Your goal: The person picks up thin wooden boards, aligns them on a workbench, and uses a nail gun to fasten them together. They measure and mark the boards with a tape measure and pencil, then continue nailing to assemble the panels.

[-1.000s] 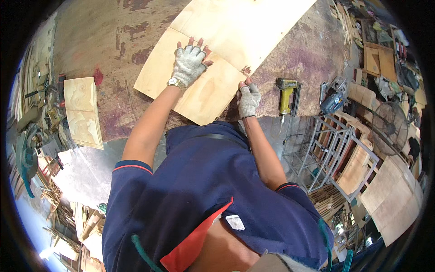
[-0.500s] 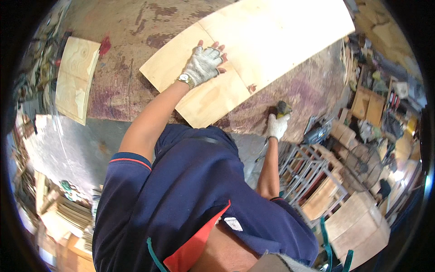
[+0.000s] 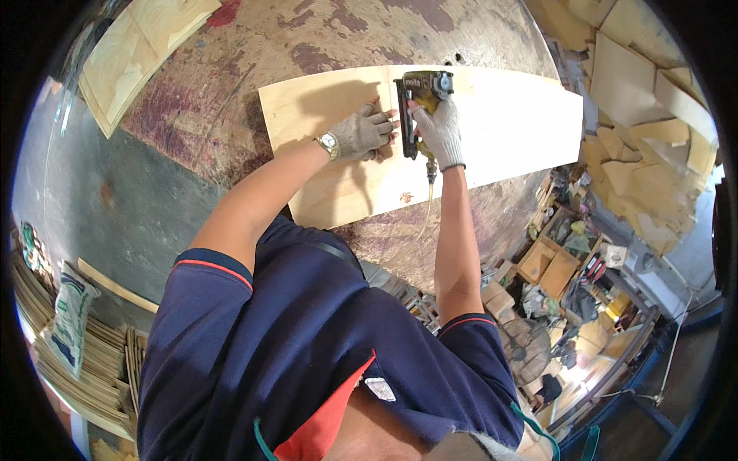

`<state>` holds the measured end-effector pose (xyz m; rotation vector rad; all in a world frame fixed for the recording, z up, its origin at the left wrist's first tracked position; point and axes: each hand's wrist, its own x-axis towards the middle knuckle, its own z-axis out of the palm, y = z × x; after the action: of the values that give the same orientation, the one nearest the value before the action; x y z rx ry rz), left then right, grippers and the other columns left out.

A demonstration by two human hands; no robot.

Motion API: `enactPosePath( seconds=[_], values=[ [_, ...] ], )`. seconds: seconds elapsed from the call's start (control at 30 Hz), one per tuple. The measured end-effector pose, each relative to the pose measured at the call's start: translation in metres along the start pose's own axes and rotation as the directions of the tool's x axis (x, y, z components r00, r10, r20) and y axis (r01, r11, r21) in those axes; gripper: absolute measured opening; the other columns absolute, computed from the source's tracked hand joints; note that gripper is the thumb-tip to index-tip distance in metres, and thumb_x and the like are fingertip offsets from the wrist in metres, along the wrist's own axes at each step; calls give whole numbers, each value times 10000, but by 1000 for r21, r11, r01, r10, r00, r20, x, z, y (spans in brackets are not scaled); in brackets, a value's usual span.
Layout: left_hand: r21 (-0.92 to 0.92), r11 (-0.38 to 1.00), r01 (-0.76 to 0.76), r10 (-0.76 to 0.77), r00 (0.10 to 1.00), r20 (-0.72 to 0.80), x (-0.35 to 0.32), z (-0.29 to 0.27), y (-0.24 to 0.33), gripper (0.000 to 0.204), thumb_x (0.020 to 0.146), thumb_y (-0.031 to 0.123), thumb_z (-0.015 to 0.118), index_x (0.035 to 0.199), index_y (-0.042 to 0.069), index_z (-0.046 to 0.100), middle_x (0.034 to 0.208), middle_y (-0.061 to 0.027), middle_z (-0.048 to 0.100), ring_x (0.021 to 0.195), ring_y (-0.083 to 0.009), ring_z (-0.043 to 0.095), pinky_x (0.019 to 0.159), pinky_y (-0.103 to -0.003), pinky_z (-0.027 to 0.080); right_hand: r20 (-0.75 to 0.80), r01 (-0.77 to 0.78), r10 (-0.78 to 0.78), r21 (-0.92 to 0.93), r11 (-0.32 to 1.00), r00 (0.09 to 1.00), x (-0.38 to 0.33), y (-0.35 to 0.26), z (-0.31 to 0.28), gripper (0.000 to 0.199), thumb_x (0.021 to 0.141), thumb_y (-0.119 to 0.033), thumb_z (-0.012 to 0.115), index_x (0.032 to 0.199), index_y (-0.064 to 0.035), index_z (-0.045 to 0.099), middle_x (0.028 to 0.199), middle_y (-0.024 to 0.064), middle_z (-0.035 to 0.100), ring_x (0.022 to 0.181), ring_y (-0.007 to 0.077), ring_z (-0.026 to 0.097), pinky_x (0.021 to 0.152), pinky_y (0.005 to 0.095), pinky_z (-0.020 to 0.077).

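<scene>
A pale plywood panel (image 3: 500,123) lies on the worn workbench, with a seam across it near the nail gun. My left hand (image 3: 364,134), in a grey fingerless glove, rests on the panel left of the seam with its fingers stretched out. A similar glove covers my right hand (image 3: 440,132). It is closed around the handle of a black and olive air-powered nail gun (image 3: 408,123), which is over the panel by the seam, just right of my left fingertips. An air hose (image 3: 430,201) trails from the handle toward me. Whether the nose touches the wood is hidden.
The bench top (image 3: 207,115) is stained and peeling. Another stack of plywood pieces (image 3: 142,54) lies at its far left edge. Wood offcuts (image 3: 646,154) pile up at the right, above a cluttered wooden box (image 3: 547,263). Stacked boards (image 3: 88,346) stand at the lower left.
My right hand has brought the nail gun from the bench's near right side up over the panel. The panel now lies more crosswise, and my left hand is nearer its seam.
</scene>
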<state>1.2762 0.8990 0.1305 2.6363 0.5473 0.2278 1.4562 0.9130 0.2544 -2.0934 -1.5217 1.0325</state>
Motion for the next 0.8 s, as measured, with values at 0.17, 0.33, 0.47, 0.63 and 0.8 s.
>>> enactPosePath(
  seconds=[0.17, 0.33, 0.47, 0.63, 0.8],
  values=[
    [-54, 998, -43, 45, 999, 26, 2, -7, 1, 442, 924, 531, 619, 1156, 164, 703, 1324, -5, 609, 1301, -191, 507, 1195, -513, 289, 8, -3, 3, 10, 1000, 1000, 30, -9, 12, 285, 874, -138, 749, 1059, 17, 597, 758, 94, 686, 534, 163, 618, 501, 340, 511],
    [-35, 997, -65, 66, 997, 39, 4, -10, 0, 462, 924, 533, 609, 1198, 171, 699, 1335, 8, 614, 1318, -186, 498, 1218, -548, 249, 43, -27, 23, 88, 996, 999, 34, -6, 14, 288, 878, -124, 749, 1074, 17, 592, 771, 86, 684, 538, 156, 616, 489, 326, 502],
    [-54, 995, -79, 81, 996, 33, 7, -5, 0, 458, 917, 515, 628, 1193, 157, 699, 1335, 1, 619, 1330, -189, 492, 1214, -567, 234, 55, -16, 12, 60, 998, 998, 35, -3, 15, 307, 881, -127, 745, 1101, 18, 586, 778, 84, 683, 541, 156, 616, 489, 322, 504],
    [-68, 994, -87, 87, 996, 8, 7, -4, -2, 447, 913, 482, 652, 1194, 138, 699, 1316, -11, 618, 1295, -189, 510, 1187, -532, 270, 59, -24, 20, 57, 998, 998, 40, -3, 13, 326, 886, -141, 740, 1115, 21, 575, 797, 93, 688, 547, 162, 624, 502, 330, 519],
    [-124, 990, -65, 70, 997, 39, 8, 1, -3, 436, 906, 468, 661, 1185, 135, 699, 1286, -19, 623, 1268, -187, 523, 1170, -522, 292, 64, -28, 29, -22, 999, 997, 42, -9, 14, 346, 877, -152, 741, 1128, 24, 580, 841, 135, 700, 591, 196, 654, 545, 357, 535]
  ],
)
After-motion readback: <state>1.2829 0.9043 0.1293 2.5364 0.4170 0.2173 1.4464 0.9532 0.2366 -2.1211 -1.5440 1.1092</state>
